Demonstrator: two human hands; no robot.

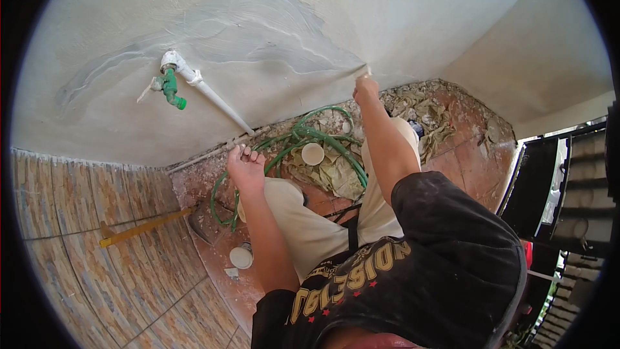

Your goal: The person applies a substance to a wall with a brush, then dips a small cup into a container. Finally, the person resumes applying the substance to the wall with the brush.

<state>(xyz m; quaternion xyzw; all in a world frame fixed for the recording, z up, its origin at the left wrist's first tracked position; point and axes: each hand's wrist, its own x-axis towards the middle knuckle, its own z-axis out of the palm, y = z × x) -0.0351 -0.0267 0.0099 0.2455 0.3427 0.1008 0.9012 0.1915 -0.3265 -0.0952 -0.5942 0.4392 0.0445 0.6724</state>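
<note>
My right hand (366, 90) is closed around a small pale putty knife (363, 71), mostly hidden by the fingers. Its edge meets the wall (400, 19) at the right tip of a wet-looking grey patch of plaster (258, 26). Lower and to the left, my left hand (245, 167) hovers near my knee, its fingers loosely curled and apart, with nothing visible in them. Beside it, a green hose (316, 132) lies coiled around a round cream-coloured container (312, 154).
A green tap (170, 87) juts from the wall above a white pipe (223, 103). Crumpled sheeting (426, 116) and debris cover the floor along the wall. A yellow-handled tool (145, 227) leans at left near a white tub (241, 256). A dark metal gate (562, 187) stands at right.
</note>
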